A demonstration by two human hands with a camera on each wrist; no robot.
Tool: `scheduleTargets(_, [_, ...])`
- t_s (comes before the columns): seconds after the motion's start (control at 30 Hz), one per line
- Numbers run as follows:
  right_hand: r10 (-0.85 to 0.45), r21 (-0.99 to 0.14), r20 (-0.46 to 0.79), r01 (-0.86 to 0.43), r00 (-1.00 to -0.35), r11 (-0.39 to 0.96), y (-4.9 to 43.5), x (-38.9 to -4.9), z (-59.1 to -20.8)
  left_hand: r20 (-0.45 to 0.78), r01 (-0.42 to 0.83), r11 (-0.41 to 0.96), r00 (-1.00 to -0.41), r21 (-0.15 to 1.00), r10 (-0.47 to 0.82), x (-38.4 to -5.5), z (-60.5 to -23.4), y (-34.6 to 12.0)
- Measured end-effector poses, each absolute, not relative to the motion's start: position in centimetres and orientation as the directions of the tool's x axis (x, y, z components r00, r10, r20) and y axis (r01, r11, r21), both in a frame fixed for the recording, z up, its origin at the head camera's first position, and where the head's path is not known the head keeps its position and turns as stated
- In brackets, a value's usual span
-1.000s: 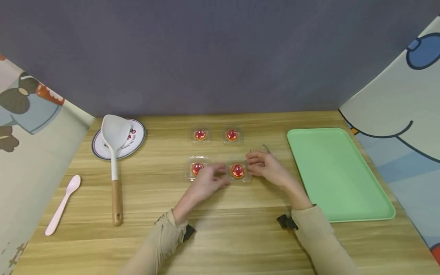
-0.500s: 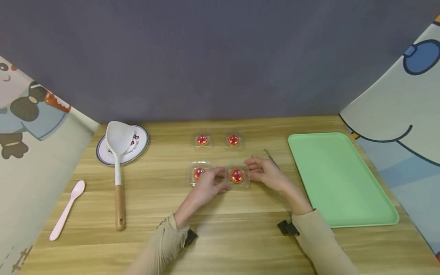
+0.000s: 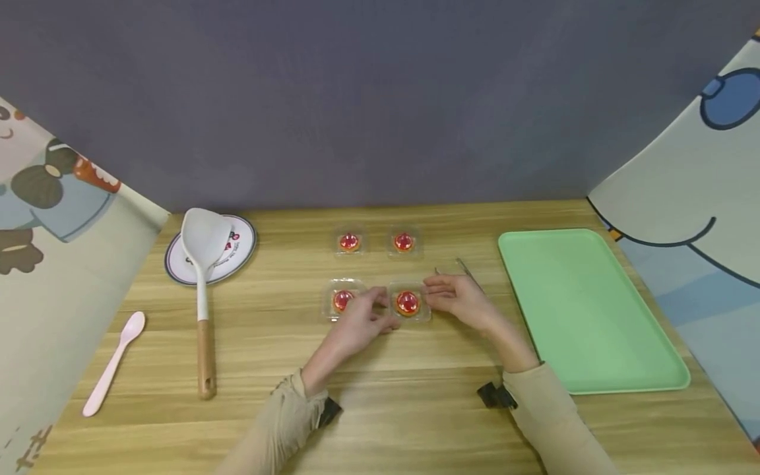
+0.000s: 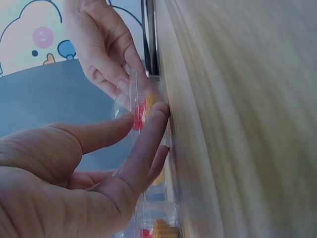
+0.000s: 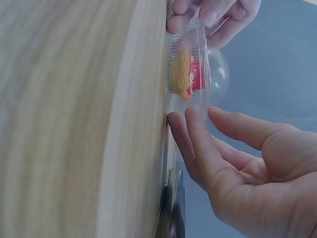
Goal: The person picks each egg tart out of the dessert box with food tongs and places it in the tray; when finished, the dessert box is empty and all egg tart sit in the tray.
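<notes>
A clear domed plastic box holding a red-topped tart rests on the table between my hands. My left hand is at the box's left side, fingertips at its edge, thumb by the lid in the left wrist view. On the opposite side, my right hand touches the edge with extended fingertips, its thumb near the lid rim. Another boxed tart lies just left, partly hidden behind my left hand. Two more, a left tart and a right tart, form a row behind.
Metal tongs lie just beyond my right hand. A green tray occupies the right side. To the left, a white turner with a wooden handle lies over a patterned plate, beside a pink spoon.
The head view has tilted slightly. Between my hands, the front right box has shifted a little to the left; both hands stay at its sides.
</notes>
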State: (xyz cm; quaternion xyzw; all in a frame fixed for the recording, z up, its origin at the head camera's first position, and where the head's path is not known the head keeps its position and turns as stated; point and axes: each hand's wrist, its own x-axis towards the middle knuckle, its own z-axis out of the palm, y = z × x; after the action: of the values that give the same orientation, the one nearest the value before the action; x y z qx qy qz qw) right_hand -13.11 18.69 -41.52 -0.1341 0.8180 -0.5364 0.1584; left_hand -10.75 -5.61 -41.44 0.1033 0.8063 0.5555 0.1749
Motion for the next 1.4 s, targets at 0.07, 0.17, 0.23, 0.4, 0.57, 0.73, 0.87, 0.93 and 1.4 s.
scheduleTargets(0.07, [-0.385, -0.925, -0.119, -0.039, -0.915, 0.379, 18.71, -13.11, -41.47, -0.162, -0.014, 0.378, -0.918, 0.925, 0.361, -10.76, -41.46, -5.51])
scheduleTargets(0.17, [-0.380, -0.927, -0.131, -0.022, -0.916, 0.373, 18.74, -13.21, -41.46, -0.158, -0.002, 0.400, -0.920, 0.916, 0.358, -10.80, -41.42, -5.41])
scheduleTargets(0.23, [-0.377, -0.929, -0.143, -0.007, -0.915, 0.369, 18.73, -13.26, -41.45, -0.163, -0.003, 0.413, -0.922, 0.911, 0.352, -10.78, -41.32, -5.46])
scheduleTargets(0.4, [-0.379, -0.932, -0.154, 0.006, -0.912, 0.363, 18.72, -13.29, -41.50, -0.157, 0.002, 0.412, -0.923, 0.911, 0.351, -10.78, -41.41, -5.61])
scheduleTargets(0.57, [-0.384, -0.933, -0.148, 0.001, -0.911, 0.359, 18.79, -13.27, -41.61, -0.151, 0.015, 0.428, -0.925, 0.904, 0.350, -10.78, -41.57, -5.58])
scheduleTargets(0.73, [-0.389, -0.931, -0.139, -0.014, -0.911, 0.365, 18.77, -13.36, -41.56, -0.148, 0.019, 0.434, -0.926, 0.901, 0.347, -10.84, -41.50, -5.48])
scheduleTargets(0.87, [-0.391, -0.931, -0.136, -0.018, -0.910, 0.365, 18.65, -13.33, -41.46, -0.158, 0.006, 0.431, -0.926, 0.902, 0.342, -10.86, -41.42, -5.50])
scheduleTargets(0.93, [-0.390, -0.931, -0.133, -0.021, -0.911, 0.366, 18.62, -13.25, -41.36, -0.160, 0.003, 0.433, -0.927, 0.902, 0.339, -10.88, -41.38, -5.50])
scheduleTargets(1.4, [-0.368, -0.892, -0.082, -0.097, -0.926, 0.442, 18.12, -12.93, -40.76, -0.120, 0.067, 0.482, -0.930, 0.874, 0.347, -10.82, -41.28, -5.63])
